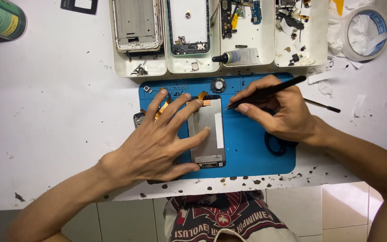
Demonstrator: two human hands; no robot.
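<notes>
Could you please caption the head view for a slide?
Left hand steadies a phone screen panel on a blue mat while right hand holds black tweezers.

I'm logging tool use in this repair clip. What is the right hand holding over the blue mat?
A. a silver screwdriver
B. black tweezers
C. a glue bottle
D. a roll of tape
B: the right hand pinches black tweezers, tip aimed at the top edge of the phone panel that the left hand presses onto the blue mat.
</notes>
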